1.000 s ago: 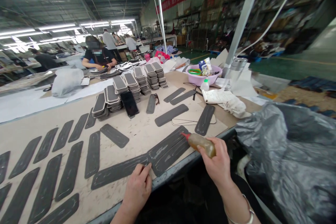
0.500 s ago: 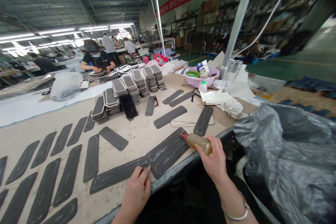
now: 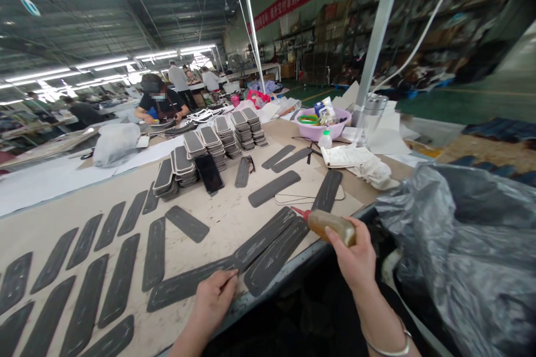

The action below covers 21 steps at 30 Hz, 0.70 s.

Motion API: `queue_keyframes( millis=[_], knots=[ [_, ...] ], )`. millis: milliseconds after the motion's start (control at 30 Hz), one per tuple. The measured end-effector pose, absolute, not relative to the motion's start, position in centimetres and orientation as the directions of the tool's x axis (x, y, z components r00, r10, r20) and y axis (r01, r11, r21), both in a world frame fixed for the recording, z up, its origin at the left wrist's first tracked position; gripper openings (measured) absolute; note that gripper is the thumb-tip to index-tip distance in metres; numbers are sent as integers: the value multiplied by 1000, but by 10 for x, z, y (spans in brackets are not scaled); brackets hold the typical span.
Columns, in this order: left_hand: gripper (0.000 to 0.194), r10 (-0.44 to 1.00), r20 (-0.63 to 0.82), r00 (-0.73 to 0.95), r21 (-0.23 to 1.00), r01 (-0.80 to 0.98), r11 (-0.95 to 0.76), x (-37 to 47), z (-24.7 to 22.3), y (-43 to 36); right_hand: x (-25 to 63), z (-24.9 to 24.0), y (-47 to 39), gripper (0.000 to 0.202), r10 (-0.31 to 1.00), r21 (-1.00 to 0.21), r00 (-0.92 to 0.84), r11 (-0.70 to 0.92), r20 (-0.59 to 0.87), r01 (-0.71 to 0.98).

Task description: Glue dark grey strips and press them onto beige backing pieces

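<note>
My right hand (image 3: 355,251) is wrapped round a squeeze bottle (image 3: 330,226) of amber liquid, tilted with its red nozzle pointing left. The nozzle tip is just above the far end of a long dark grey strip (image 3: 263,239) with rounded ends and shiny wet streaks. At that strip's near end, my left hand (image 3: 218,295) is closed, thumb and fingers pinching its corner. A second streaked strip (image 3: 274,259) lies alongside, nearer the table edge. Another strip (image 3: 190,281) extends left behind my left hand.
Several streaked strips (image 3: 119,279) lie in rows at left. Stacks of pale-edged pads (image 3: 182,162), a black phone (image 3: 209,173) and a purple basin (image 3: 320,131) stand further back. A grey plastic bag (image 3: 460,245) bulges at right. A co-worker (image 3: 161,103) sits across the table.
The bottle has moved right and its nozzle has lifted slightly off the strip. A gap has opened between the two adjacent strips. My left fingers have closed at the strip's end.
</note>
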<state>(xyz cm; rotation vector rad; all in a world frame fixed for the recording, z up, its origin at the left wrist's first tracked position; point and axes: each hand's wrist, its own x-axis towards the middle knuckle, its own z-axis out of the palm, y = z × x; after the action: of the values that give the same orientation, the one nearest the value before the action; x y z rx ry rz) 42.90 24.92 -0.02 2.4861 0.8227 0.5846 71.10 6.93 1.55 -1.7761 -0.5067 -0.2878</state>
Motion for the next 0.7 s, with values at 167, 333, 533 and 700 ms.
queue_keyframes(
  millis=[167, 333, 533, 700],
  knots=[
    [19, 690, 113, 715, 493, 562, -664, 431, 14, 257, 716, 14, 67, 51, 147, -985, 974, 19, 174, 173],
    [14, 663, 68, 745, 428, 579, -694, 442, 32, 251, 707, 16, 65, 48, 437, -987, 889, 136, 140, 89],
    [14, 654, 11, 757, 459, 577, -676, 454, 63, 261, 681, 15, 71, 42, 772, -981, 609, 190, 179, 46],
    [16, 657, -221, 721, 556, 646, -523, 464, 79, 288, 656, 16, 78, 28, 747, -906, 524, 267, 410, 328]
  ],
)
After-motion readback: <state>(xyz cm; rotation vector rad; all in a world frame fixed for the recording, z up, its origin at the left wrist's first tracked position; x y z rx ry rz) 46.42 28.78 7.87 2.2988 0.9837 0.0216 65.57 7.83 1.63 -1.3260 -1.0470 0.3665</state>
